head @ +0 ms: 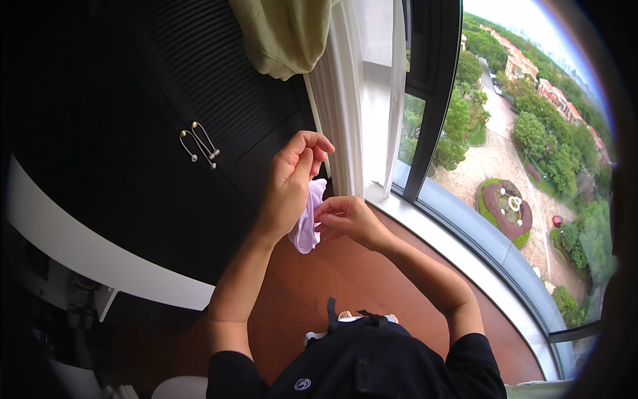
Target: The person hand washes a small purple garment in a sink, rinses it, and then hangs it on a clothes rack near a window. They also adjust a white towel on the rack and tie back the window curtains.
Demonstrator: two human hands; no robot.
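A small lavender cloth [305, 230] hangs in front of me, its upper part passing behind my left hand [295, 167]. That hand is raised with its fingers curled and the thumb pressed against them, and the cloth drops from beneath the fingers. Lower and to the right, my right hand [349, 222] is beside the middle of the cloth. Its fingers are bent, with the tips at the cloth's right edge; whether they pinch the fabric cannot be made out.
A black louvred cabinet [234, 124] with curved metal handles [199, 144] stands at left. Yellow-green fabric [284, 37] hangs at the top, beside a white curtain [344, 109]. Large window panes in a dark frame [432, 109] curve along the right, above brown flooring [339, 279].
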